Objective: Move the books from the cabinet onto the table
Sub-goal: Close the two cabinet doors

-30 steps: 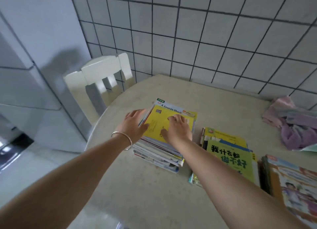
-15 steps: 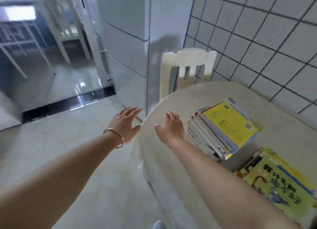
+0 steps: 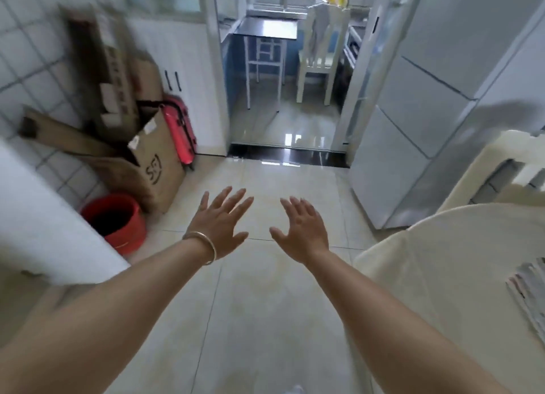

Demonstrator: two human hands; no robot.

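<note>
Glossy tile floor is seen beneath both hands, and the risks are judged from it. The left hand and the right hand are held out over the floor with fingers spread and nothing grasped. A stack of books is seen at the far right edge of the view, resting on the desk, which lies to the right of the floor. The cabinet itself cannot be identified with certainty; a white surface stands left of the floor, but no books are seen in it.

A slip could be caused by the shine of the floor, if it is wet or polished. A red bucket and cardboard boxes are set along the left edge of the floor, near the white surface, and could be kicked or tripped over during a turn that way. The view is blurred, so a fast turn is suggested, and a hip could be knocked against the desk rim. A further armful, if carried too large, could be dropped or could topple the stack.
</note>
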